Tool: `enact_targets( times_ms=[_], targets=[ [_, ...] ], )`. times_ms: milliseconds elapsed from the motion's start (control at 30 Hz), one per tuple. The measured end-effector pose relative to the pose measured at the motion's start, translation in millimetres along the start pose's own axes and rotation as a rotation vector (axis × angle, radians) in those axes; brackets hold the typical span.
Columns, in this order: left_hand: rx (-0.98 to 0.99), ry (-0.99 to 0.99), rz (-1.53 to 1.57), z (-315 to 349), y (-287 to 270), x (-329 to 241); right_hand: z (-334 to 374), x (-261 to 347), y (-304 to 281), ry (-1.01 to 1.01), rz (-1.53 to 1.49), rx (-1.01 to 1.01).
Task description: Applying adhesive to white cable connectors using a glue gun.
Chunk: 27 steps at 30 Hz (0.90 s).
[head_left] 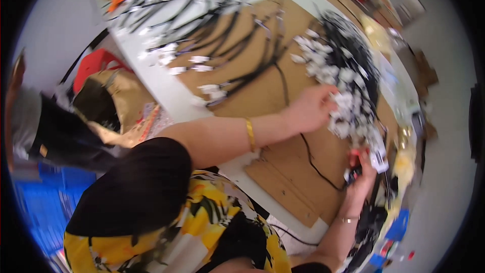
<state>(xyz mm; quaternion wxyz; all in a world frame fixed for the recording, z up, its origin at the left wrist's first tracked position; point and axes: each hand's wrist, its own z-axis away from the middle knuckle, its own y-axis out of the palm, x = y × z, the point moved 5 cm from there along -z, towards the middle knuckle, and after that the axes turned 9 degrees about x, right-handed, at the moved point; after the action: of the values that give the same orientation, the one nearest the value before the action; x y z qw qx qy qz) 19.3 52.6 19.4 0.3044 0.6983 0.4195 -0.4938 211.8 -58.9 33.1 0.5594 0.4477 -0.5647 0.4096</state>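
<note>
My left hand (313, 107), with a gold bangle on its wrist, reaches across the cardboard sheet (262, 91) into a heap of black cables with white tags (348, 86). Its fingers are closed on tags at the heap's near edge. My right hand (361, 172) sits lower, at the heap's bottom end, and pinches a cable end with a white tag (378, 160). A thin black cable (316, 164) loops over the cardboard between the two hands.
More bundles of tagged black cables (202, 35) lie fanned over the far part of the white table (161, 86). A red seat (98, 63) and a brown bag (113, 98) stand to the left, blue crates (45, 202) lower left. A person's sleeve (22, 116) shows at the left rim.
</note>
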Motion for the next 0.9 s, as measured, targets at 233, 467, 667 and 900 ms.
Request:
enact_targets(
  times_ms=[233, 467, 667, 900],
  targets=[
    [0.187, -0.119, 0.104, 0.3, 16.6, -15.7, 17.0, 20.1, 13.0, -0.057, 0.120, 0.153],
    [0.198, -0.187, 0.114, 2.5, 18.1, -10.9, 21.8, 22.1, 19.8, -0.045, 0.177, 0.151],
    [0.207, -0.197, 0.135, 1.9, 23.3, -10.0, 21.0, 20.3, 18.0, -0.036, 0.145, 0.138],
    [0.154, -0.180, 0.172, 2.3, 26.2, -8.2, 26.2, 15.7, 10.9, -0.033, 0.166, 0.104]
  ],
)
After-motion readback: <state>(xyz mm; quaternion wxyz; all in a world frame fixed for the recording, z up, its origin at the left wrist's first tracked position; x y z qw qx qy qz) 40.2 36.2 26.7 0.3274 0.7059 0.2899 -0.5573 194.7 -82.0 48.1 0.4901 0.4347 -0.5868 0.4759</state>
